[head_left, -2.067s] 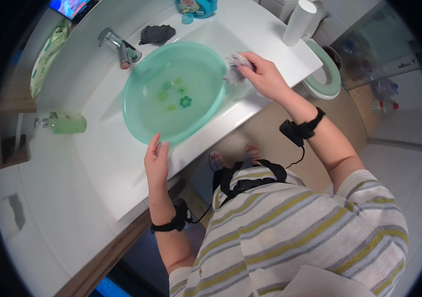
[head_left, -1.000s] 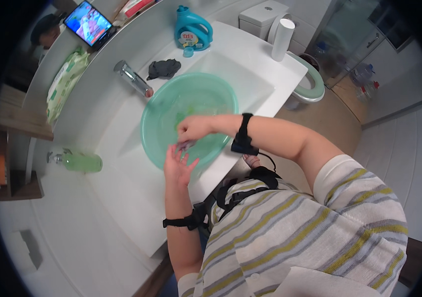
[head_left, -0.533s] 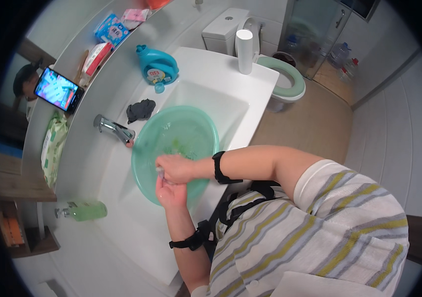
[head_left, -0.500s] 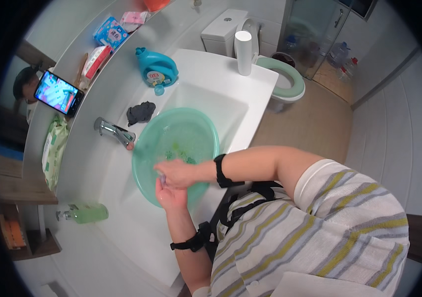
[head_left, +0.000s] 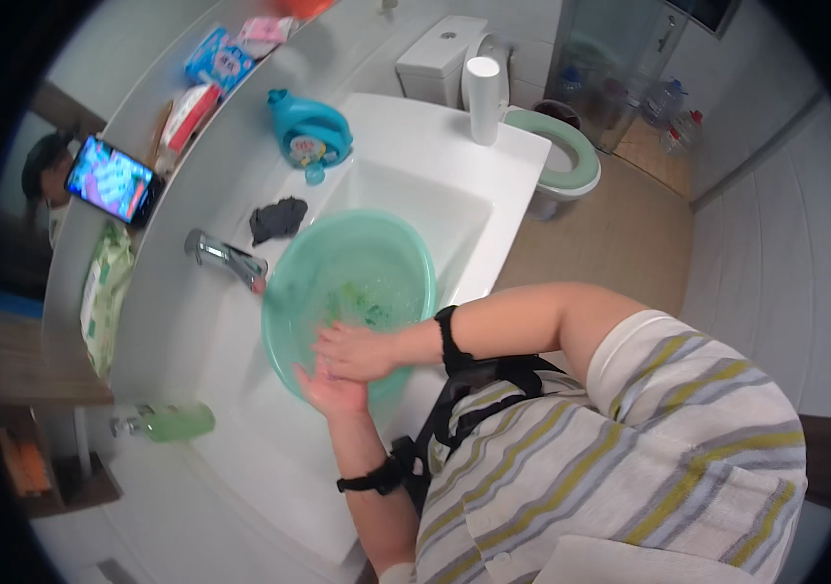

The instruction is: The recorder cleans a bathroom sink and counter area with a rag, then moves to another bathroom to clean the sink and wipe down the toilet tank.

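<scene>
The grip cannot be told for certain: the right hand [head_left: 355, 352] is laid over the left hand [head_left: 337, 393], its fingers outstretched and blurred, while the left palm is turned up beneath, and whether anything is grasped between them is hidden. Behind the hands a white table [head_left: 520, 151] is seen, with a white sink [head_left: 440, 206] set into it. In the sink a round, translucent green basin [head_left: 357, 243] is placed, and both hands are held over its near side; green patterns are seen on its floor (too blurred for their shapes to be made out). Beyond the basin a teal detergent bottle [head_left: 311, 131] is stood, and at the table's far right corner a white cylinder [head_left: 483, 105]. At the left are found a chrome tap [head_left: 225, 258], directed toward the basin, a pale green pump bottle [head_left: 180, 422] and a propped phone [head_left: 111, 182]. Near the tap a crumpled dark cloth [head_left: 277, 220] is left, and just beside the detergent bottle a small blue cap [head_left: 314, 175].
</scene>
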Tool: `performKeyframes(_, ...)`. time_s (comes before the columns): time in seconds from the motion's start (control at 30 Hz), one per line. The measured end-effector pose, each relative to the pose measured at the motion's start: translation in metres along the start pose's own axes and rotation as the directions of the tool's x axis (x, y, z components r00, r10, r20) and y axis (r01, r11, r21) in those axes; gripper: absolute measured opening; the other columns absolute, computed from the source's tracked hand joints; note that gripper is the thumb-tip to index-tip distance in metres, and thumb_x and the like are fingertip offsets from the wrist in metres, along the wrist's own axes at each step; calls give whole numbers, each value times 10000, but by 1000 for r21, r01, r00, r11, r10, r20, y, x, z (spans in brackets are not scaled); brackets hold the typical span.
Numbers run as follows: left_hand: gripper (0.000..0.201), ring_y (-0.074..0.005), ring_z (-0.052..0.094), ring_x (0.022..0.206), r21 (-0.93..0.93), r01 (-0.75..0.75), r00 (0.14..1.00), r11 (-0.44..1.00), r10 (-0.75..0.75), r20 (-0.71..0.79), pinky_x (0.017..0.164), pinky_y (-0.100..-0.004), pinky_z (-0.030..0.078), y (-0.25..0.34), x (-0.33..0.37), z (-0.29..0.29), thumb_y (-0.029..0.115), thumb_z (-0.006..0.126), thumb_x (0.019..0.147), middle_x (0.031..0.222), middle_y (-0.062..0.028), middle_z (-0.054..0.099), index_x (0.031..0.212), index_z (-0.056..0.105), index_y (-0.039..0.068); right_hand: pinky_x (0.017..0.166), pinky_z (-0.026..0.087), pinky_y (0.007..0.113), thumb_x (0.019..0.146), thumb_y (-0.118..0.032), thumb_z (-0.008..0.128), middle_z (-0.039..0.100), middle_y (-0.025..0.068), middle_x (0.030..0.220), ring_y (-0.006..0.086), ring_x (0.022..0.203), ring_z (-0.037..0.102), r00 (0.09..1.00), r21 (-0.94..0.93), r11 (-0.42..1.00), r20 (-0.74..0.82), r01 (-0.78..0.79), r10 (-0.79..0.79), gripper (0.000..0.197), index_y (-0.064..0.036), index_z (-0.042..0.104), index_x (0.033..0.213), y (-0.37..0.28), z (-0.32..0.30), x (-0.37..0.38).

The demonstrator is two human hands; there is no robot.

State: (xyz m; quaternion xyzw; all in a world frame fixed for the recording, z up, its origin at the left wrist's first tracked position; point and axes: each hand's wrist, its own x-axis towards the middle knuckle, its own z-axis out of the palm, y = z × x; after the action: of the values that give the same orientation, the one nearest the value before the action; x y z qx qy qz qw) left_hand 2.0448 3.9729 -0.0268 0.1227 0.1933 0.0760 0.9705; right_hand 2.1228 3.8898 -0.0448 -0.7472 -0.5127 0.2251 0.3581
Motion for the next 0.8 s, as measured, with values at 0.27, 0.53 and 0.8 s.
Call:
performKeyframes(0.27,742,-329,162,1285,-72,-50,988,996,60,141,1042,-530,99,-6,-2,-16,584,265,837,1407,-119,164,1357,160,66,937,338,437,855,-389,401,455,204,1206,391,1100,432,977,-238,971,-206,10,-60,445,-145,433,1226,1,8,22)
performKeyframes(0.53,825,-314,-61,1326,181,-2,992,983,25,-126,1020,-576,57,-3,-22,0,578,307,842,1441,-107,-98,1372,-53,58,730,459,398,796,-244,523,586,119,992,284,892,564,978,-387,898,-80,-211,195,264,-88,575,1003,79,-39,11)
performKeyframes(0.8,785,-307,-75,1326,303,89,981,949,-31,-192,1010,-586,87,-4,-24,-11,543,293,863,1441,-123,-84,1371,-43,49,797,418,463,768,-234,565,577,80,1101,295,994,549,807,-729,684,390,-24,443,340,-108,582,1083,75,-26,-1)
